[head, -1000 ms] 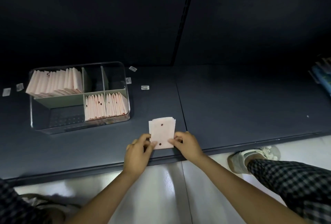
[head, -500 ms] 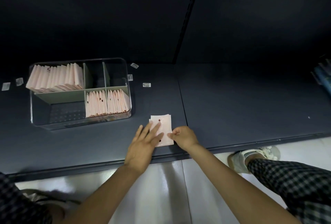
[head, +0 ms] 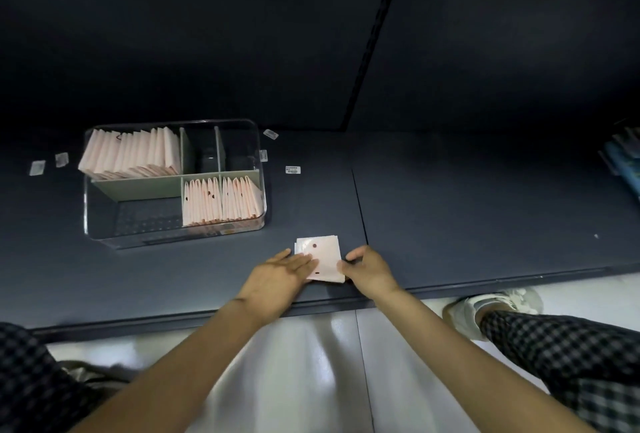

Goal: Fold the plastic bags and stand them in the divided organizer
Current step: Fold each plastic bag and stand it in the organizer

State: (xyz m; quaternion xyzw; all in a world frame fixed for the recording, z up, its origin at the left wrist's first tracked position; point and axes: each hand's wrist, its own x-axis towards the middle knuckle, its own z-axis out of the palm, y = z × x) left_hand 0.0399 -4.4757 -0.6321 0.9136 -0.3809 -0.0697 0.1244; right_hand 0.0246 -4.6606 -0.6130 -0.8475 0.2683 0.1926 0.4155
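A folded pale pink plastic bag (head: 322,252) with small dark dots lies flat on the dark shelf (head: 467,210) near its front edge. My left hand (head: 277,276) lies flat with straight fingers pressing on the bag's left side. My right hand (head: 369,269) pinches the bag's right edge with curled fingers. The clear divided organizer (head: 104,228) stands to the upper left. Several folded pink bags stand in its back left compartment (head: 131,155) and in its front right compartments (head: 221,202).
Small white labels (head: 292,170) lie on the shelf around the organizer. Blue items (head: 623,162) sit at the far right edge. A dark back wall rises behind the shelf. My checked trouser legs and a white shoe (head: 491,304) are below the shelf edge, over a pale floor.
My left hand went from pinching the bag's near edge to lying flat on it, then slid back a little to the left. The bag looks shorter, now a compact square.
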